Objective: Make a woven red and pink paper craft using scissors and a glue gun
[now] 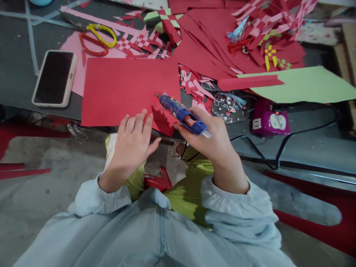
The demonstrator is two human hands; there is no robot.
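My right hand (210, 135) is wrapped round a blue hot glue gun (180, 111), with a clear glue stick poking out of its back end. The gun's nozzle points up and left, over a sheet of red paper (130, 87) at the table's front edge. My left hand (133, 139) lies flat with fingers stretched, its fingertips on the lower edge of that sheet. Nothing is in the left hand. Part of the right hand's grip is hidden beneath the gun.
A phone (54, 78) lies on the left, near scissors (97, 39) with red and yellow handles. Woven paper pieces (140, 40) and red sheets (205, 40) cover the back. On the right are green paper (306, 85), a dish of beads (229, 107) and a purple power socket (269, 118) with a black cable.
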